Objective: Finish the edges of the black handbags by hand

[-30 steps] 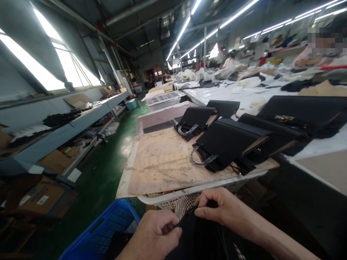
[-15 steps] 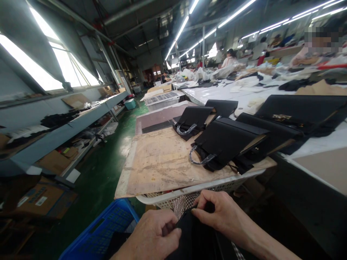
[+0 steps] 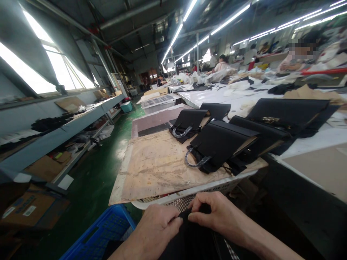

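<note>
My left hand (image 3: pixel 155 229) pinches the upper edge of a black fabric piece (image 3: pixel 193 238) at the bottom centre. Right beside it, my right hand (image 3: pixel 214 211) grips the same edge between thumb and forefinger, the fingers curled into a ring. The two sets of fingertips are close together. Most of the black piece hangs below them, and its lower part runs out of view. Brown-and-white checked cloth (image 3: pixel 182 204) shows behind the fingers. In front, a black handbag (image 3: pixel 222 142) with a plastic-wrapped handle lies on a worn board (image 3: pixel 146 166).
More black handbags (image 3: pixel 288 115) lie on the board and the white table at right. Beneath the board is a white plastic basket (image 3: pixel 200 193). A blue crate (image 3: pixel 94 234) stands at lower left, by the green floor (image 3: pixel 104 169). Several people work farther back.
My left hand has come slightly up and closer to the right hand along the black fabric's edge. The view has shifted a little, and both hands keep their grip.
</note>
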`<state>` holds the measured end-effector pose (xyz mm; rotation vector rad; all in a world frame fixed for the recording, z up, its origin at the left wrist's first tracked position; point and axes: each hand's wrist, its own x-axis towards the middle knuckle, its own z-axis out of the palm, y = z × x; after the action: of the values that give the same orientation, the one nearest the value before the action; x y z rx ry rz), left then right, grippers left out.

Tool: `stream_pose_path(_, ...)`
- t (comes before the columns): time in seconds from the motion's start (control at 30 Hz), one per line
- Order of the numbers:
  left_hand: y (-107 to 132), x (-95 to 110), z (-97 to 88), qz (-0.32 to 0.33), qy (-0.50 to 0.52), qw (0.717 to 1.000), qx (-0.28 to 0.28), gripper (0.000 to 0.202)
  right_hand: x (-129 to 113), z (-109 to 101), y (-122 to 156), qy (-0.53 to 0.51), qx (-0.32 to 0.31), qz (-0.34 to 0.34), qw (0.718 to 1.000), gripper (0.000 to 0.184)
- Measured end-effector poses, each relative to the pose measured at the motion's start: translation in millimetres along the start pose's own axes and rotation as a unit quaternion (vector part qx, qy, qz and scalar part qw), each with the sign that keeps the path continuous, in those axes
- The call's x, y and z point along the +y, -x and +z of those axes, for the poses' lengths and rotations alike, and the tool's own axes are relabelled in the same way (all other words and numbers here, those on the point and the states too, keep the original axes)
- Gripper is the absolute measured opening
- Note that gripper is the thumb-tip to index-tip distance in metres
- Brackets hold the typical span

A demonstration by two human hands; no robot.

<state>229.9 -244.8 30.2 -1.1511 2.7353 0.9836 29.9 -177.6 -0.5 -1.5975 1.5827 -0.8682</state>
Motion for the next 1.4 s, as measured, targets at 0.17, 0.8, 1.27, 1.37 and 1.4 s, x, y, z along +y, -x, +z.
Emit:
stream_pose_path(0.17,4,1,-1.1,-0.002,0.019,1.0,-0.006,0.028,0,-15,3,-0.006,-0.016,-0.026,1.0,0.008)
stream_pose_path(0.8,6,3,5.9,0.011,0.006,1.0,0.0,0.03,-1,2,16,-0.051,0.076,0.02,0.996,0.015)
stream_pose_path(1.27,-18,17,8.2,0.047,0.163,0.985,-0.007,0.019,3,-6,23,-0.103,0.068,0.005,0.992,0.015)
stream_pose_path(1.37,-22,16,11.9,0.046,0.173,0.984,-0.009,0.019,6,-14,23,-0.122,0.03,0.011,0.992,0.013)
stream_pose_path(1.4,-22,16,12.5,0.044,0.177,0.983,-0.013,0.02,6,-18,23,-0.116,0.02,0.014,0.993,0.013)
